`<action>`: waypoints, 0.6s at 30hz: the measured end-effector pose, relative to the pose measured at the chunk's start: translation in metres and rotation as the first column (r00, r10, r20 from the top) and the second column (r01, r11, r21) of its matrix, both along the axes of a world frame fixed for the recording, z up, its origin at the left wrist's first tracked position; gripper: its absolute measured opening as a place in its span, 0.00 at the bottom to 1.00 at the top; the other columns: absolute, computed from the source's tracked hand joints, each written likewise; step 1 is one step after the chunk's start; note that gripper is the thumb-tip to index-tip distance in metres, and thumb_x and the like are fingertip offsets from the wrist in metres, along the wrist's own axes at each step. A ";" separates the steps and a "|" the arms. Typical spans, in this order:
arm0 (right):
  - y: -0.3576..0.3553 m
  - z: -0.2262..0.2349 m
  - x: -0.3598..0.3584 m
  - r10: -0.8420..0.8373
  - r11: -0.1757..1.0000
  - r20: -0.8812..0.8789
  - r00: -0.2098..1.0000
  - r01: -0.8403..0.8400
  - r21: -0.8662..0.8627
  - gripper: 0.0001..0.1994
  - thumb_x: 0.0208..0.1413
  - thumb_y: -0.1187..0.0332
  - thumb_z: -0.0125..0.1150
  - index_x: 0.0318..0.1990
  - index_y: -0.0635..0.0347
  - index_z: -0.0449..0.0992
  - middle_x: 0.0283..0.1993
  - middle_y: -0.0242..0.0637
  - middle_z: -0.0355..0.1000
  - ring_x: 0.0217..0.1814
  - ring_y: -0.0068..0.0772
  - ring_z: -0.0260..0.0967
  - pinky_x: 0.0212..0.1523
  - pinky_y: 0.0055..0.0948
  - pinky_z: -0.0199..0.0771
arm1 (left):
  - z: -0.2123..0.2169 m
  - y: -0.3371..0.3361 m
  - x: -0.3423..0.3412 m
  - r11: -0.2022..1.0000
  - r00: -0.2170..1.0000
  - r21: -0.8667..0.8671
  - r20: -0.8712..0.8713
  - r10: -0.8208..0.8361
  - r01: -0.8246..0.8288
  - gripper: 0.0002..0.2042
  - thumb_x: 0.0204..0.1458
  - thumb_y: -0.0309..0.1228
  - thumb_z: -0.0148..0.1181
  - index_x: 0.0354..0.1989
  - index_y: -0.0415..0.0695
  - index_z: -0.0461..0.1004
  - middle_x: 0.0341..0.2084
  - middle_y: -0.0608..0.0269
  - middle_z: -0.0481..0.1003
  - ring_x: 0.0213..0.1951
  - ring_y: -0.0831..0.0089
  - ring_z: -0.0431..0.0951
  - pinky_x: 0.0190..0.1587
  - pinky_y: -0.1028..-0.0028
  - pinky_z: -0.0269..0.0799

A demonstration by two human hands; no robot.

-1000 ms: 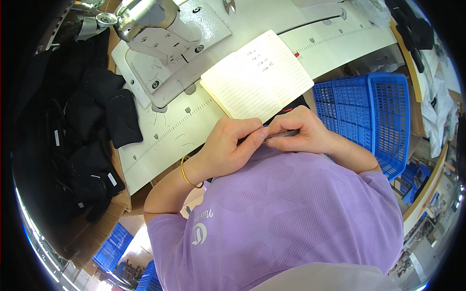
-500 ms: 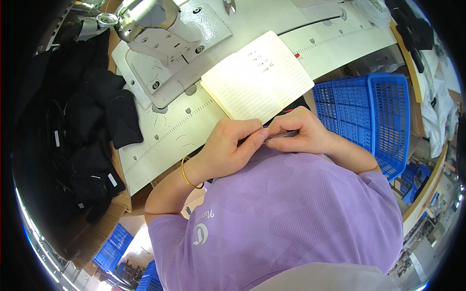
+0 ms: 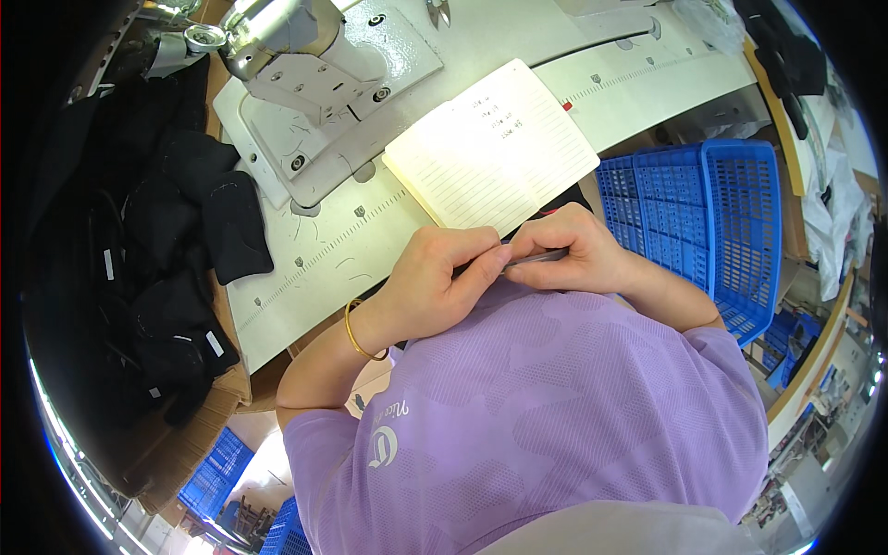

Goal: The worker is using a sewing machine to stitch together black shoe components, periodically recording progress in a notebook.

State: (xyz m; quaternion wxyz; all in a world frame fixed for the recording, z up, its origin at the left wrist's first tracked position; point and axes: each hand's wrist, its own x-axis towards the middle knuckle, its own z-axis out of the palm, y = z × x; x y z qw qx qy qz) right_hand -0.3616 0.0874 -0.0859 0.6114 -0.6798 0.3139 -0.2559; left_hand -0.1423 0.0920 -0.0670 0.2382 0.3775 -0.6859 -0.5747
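My left hand (image 3: 442, 273) and my right hand (image 3: 575, 250) meet in front of my body at the table's near edge. A slim dark pen (image 3: 548, 257) runs between them, mostly covered by fingers. The right fingers and thumb close round it; the left fingers are curled, with the thumb against its other end. Just beyond the hands an open notebook (image 3: 490, 153) with lined cream pages lies on the table. A few handwritten lines stand near the top of its page.
A white sewing machine (image 3: 319, 69) stands at the far left of the pale table (image 3: 319, 268). Black fabric pieces (image 3: 236, 222) pile up in a cardboard box (image 3: 199, 416) on the left. Blue plastic baskets (image 3: 740, 222) stand at the right. Small scissors (image 3: 438, 13) lie at the far edge.
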 end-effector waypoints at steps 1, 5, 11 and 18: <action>0.000 0.000 0.000 -0.001 1.000 0.003 1.000 0.001 0.001 0.05 0.51 0.70 0.64 0.33 0.62 0.79 0.27 0.33 0.77 0.28 0.20 0.73 0.31 0.20 0.70 | 0.000 0.000 0.000 1.000 1.000 0.001 0.002 0.000 0.000 0.11 0.58 0.28 0.53 0.24 0.36 0.70 0.12 0.56 0.65 0.15 0.69 0.63 0.20 0.71 0.60; 0.000 0.000 0.000 -0.003 1.000 0.007 1.000 0.002 0.008 0.05 0.51 0.70 0.64 0.33 0.62 0.79 0.27 0.33 0.77 0.28 0.21 0.73 0.31 0.20 0.70 | 0.001 0.000 0.000 1.000 1.000 0.003 0.002 0.002 -0.002 0.11 0.58 0.28 0.53 0.24 0.36 0.70 0.12 0.56 0.65 0.15 0.69 0.62 0.20 0.71 0.59; -0.002 0.002 -0.001 0.019 0.999 -0.023 1.000 -0.019 0.029 0.06 0.52 0.70 0.64 0.34 0.62 0.79 0.27 0.33 0.77 0.28 0.21 0.73 0.32 0.21 0.70 | 0.001 -0.001 -0.001 1.000 1.000 -0.002 0.007 0.003 -0.003 0.13 0.58 0.29 0.53 0.23 0.36 0.68 0.12 0.56 0.64 0.14 0.69 0.61 0.20 0.71 0.58; -0.001 0.001 0.000 0.003 1.000 -0.010 1.000 -0.003 0.008 0.05 0.52 0.70 0.64 0.34 0.62 0.79 0.27 0.33 0.77 0.29 0.20 0.73 0.32 0.20 0.70 | 0.000 -0.001 0.001 1.000 1.000 0.005 0.009 0.004 -0.004 0.12 0.58 0.28 0.53 0.23 0.37 0.68 0.12 0.57 0.63 0.14 0.69 0.61 0.20 0.71 0.58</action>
